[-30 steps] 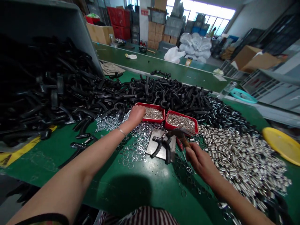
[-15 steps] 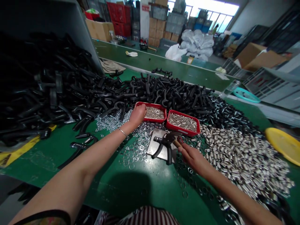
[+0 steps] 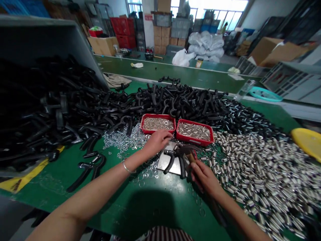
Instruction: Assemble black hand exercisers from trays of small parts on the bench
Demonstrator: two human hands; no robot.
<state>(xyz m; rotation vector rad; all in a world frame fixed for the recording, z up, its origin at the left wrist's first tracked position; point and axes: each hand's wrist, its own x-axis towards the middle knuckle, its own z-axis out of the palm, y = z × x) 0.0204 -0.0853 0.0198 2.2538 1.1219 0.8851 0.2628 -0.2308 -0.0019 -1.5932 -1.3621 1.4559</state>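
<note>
My right hand is wrapped round the wooden handle of a hammer, whose dark head lies over the metal plate. On that plate rests a black forked handle part with two curved arms. My left hand hovers between the left red tray and the plate, fingertips drawn together. Anything pinched there is too small to make out. Tiny metal pieces fill the left tray, and small pins fill the right red tray.
Black handles are heaped behind the trays and in a grey bin at left. Metal rings lie left of the plate. Silvery springs or sleeves spread at right, beside a yellow lid. Another assembled handle lies at left.
My left hand has left the left red tray and come right and nearer, towards the plate. The hammer stays in my right hand by the plate. The view has shifted slightly.
</note>
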